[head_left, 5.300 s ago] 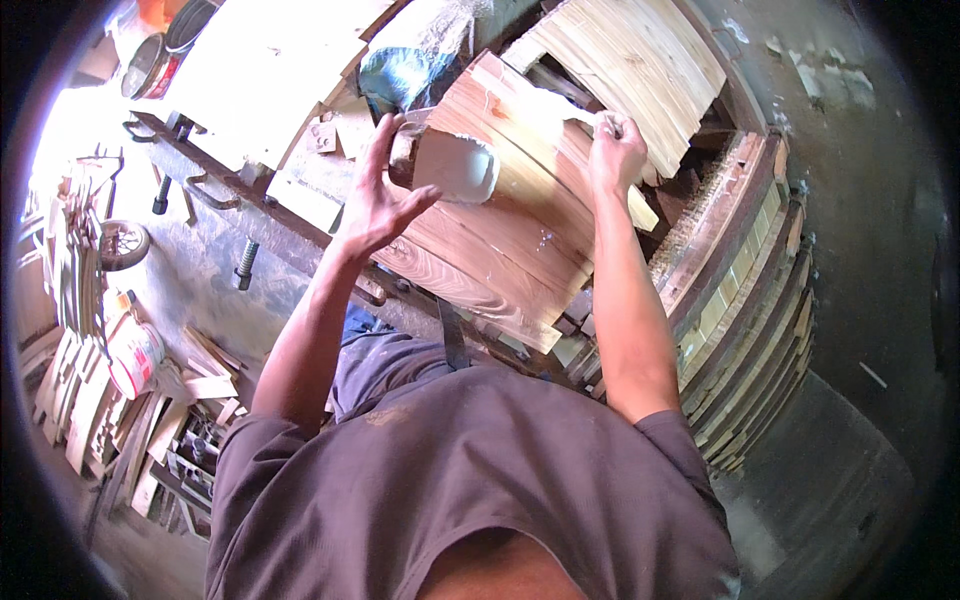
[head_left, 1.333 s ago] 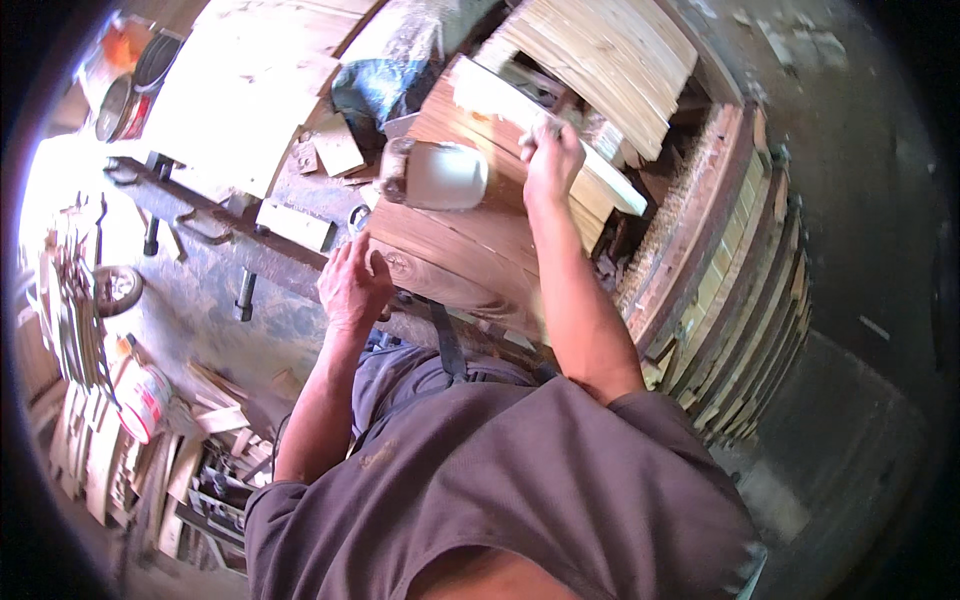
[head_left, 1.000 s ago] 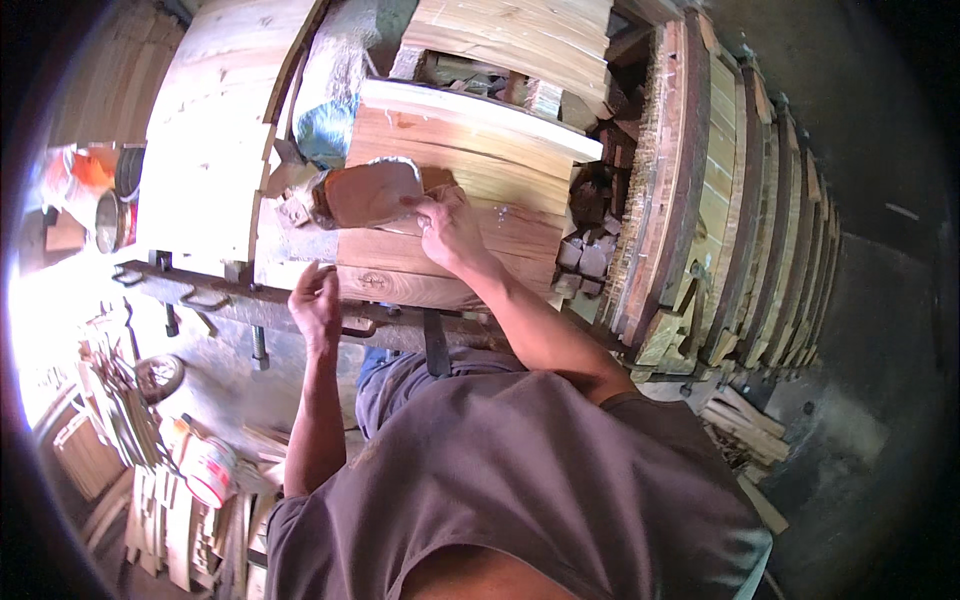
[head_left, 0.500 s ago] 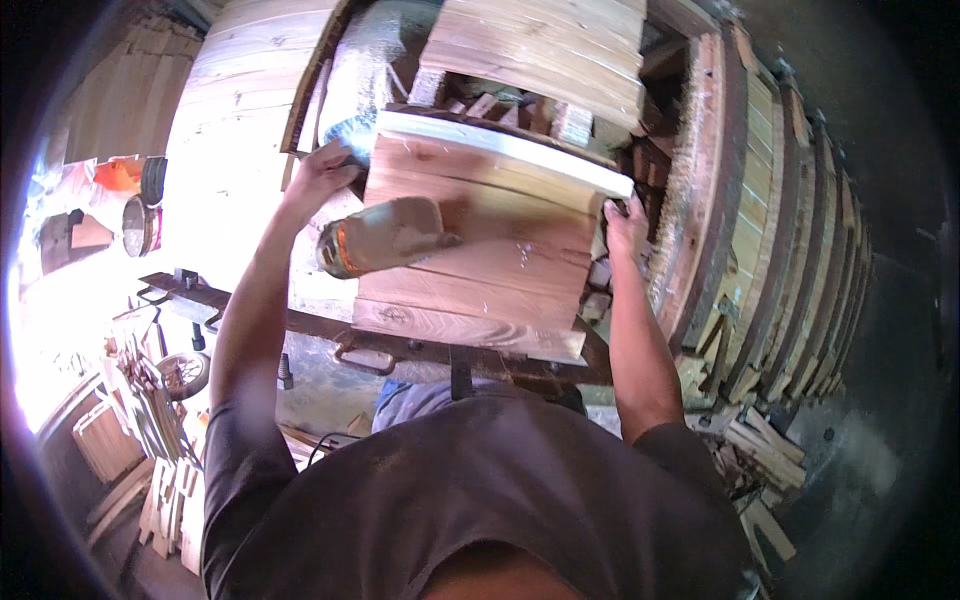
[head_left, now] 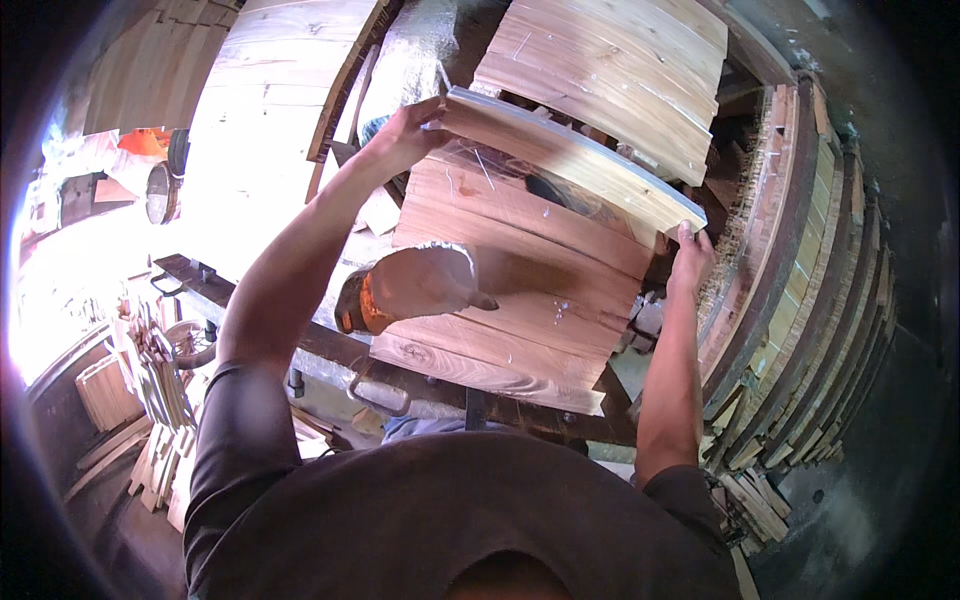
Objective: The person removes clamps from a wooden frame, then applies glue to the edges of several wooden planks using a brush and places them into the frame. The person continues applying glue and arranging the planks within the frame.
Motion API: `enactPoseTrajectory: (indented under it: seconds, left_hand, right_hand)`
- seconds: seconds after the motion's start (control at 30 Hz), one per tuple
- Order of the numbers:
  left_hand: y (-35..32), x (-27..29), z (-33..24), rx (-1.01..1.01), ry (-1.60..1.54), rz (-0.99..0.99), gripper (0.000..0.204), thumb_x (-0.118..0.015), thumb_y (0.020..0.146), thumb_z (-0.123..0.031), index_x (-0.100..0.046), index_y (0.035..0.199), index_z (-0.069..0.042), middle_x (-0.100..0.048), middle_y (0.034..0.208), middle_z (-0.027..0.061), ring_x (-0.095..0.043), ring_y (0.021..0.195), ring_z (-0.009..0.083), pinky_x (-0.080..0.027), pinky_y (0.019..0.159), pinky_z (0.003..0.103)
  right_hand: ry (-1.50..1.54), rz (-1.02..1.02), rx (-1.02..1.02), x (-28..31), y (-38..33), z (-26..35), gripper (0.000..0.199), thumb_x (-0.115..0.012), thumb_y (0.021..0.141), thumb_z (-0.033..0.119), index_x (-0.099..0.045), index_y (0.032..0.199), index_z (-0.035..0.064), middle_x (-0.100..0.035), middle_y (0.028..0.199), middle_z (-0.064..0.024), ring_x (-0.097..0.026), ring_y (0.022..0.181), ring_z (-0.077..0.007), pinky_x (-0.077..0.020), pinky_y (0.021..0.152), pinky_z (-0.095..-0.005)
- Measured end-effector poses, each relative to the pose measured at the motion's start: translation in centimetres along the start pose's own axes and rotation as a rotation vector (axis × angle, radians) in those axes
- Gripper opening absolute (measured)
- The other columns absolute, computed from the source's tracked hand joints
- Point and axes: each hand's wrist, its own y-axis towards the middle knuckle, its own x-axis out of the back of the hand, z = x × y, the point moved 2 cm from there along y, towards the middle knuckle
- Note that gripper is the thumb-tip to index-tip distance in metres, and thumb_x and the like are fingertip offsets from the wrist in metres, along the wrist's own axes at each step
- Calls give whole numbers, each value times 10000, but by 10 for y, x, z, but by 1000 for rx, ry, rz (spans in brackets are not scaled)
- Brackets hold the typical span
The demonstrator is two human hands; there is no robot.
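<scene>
Between my two hands is a long, narrow wooden board (head_left: 585, 162) with a pale whitish strip along its upper edge. My left hand (head_left: 412, 137) grips the board's left end. Its right end is pinched by my right hand (head_left: 691, 258), thumb on top. The board is tilted, above the far edge of a panel of wooden boards (head_left: 540, 345) laid side by side. A dark gap with a brown oval shape shows under it. Over the panel's left part is a brown bottle-like container (head_left: 420, 285) with an orange band and a pointed tip.
Another jointed wooden panel (head_left: 610, 75) is beyond the board. A dark metal beam with handles (head_left: 380, 395) runs along the near side. Curved clamping racks (head_left: 780, 270) stand at the right. Loose wood strips (head_left: 155, 375) are piled at the lower left, beside a brightly lit panel (head_left: 265, 80).
Both hands have raised and tilted the board, and more of its face and the gap below now show. The whole view has shifted, with the panel now lower and further right.
</scene>
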Motion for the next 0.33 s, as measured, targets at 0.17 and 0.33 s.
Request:
enactPoseTrajectory:
  seconds: [0.17,0.33]
  left_hand:
    - [64,2,56,152,-817,25,617,-549,1061,-196,-259,1579,-28,-433,1529,203,-523,1317,323,-441,1133,413]
    - [62,-29,19,101,-479,-10,537,-522,1026,-78,-332,1527,-62,-410,1542,175,-495,1333,340,-498,1029,379]
  right_hand:
    - [-14,-52,-84,-12,61,-31,438,-796,896,226,-694,1188,-85,-732,1108,-109,-652,987,-186,-486,928,-331]
    - [-17,-7,-98,-19,82,-71,550,-814,852,180,-602,1253,-131,-646,1247,-204,-615,1145,-274,-448,1046,-361]
